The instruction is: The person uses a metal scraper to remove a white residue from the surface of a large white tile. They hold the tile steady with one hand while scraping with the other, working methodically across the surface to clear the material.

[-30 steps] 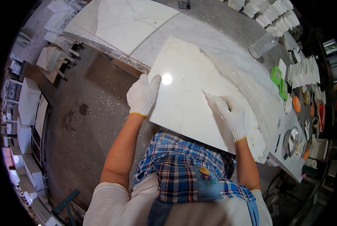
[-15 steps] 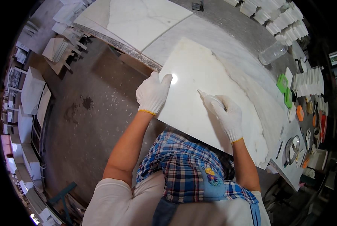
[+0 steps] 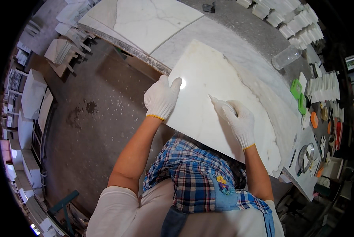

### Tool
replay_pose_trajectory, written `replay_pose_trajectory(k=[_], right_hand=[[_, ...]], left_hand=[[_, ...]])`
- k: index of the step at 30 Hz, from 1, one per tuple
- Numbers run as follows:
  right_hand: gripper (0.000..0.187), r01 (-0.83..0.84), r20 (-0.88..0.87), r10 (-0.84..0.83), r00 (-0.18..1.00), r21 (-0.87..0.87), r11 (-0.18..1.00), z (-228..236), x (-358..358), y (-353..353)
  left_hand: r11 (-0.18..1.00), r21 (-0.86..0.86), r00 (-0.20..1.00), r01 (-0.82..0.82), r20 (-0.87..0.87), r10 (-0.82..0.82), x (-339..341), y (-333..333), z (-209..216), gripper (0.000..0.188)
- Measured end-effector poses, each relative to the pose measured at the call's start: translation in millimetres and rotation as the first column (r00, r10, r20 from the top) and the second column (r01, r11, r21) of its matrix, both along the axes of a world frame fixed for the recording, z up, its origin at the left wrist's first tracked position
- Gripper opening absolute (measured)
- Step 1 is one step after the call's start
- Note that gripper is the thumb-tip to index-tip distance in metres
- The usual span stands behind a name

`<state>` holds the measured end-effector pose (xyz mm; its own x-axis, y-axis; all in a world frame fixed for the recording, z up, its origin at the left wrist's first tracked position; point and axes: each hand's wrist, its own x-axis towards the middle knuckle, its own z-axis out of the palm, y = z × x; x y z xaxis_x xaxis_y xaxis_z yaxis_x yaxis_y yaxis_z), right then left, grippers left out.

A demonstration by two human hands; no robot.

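A white marble slab (image 3: 202,79) with a grey-brown vein along its far right side lies tilted across the bench in front of me. My left hand (image 3: 161,98), in a white knit glove, grips its left edge. The thumb rests on the top face, while the fingers under the edge are hidden. Over the slab's middle, my gloved right hand (image 3: 240,121) is closed around a small white bottle (image 3: 221,107), partly covered by the fingers. Its thin pointed tip faces away to the left, close to the slab's surface.
Larger marble slabs (image 3: 157,21) cover the far bench. A clear plastic bottle (image 3: 286,57), green boxes (image 3: 296,87), stacked white strips (image 3: 323,87) and a roll of tape (image 3: 306,157) are on the right. Stone pieces (image 3: 34,94) stand left, beyond the grey floor (image 3: 94,134).
Both hands stay nearly in place. The small bottle's tip has shifted very slightly, and the whole view has moved a little.
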<state>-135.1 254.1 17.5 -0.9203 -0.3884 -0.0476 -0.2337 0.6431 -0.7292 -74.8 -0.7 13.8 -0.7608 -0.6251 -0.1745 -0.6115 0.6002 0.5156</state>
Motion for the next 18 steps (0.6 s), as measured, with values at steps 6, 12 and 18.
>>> replay_pose_trajectory(k=[6,12,18], right_hand=[[0.036,0.041,0.109,-0.036,0.993,-0.038,0.998,9.5,2.8,-2.2],[0.037,0.178,0.218,-0.115,0.969,-0.296,0.939,1.1,2.8,20.0],[0.043,0.372,0.315,-0.274,0.909,-0.315,0.873,44.5,11.2,60.7]], left_hand=[[1.0,0.01,1.0,-0.015,0.009,0.015,1.6,0.3,1.9,0.062],[1.0,0.009,1.0,-0.02,-0.01,0.02,0.6,0.9,1.6,0.06],[0.99,-0.136,1.0,0.027,-0.006,-0.028,2.1,-7.3,-18.4,0.058]])
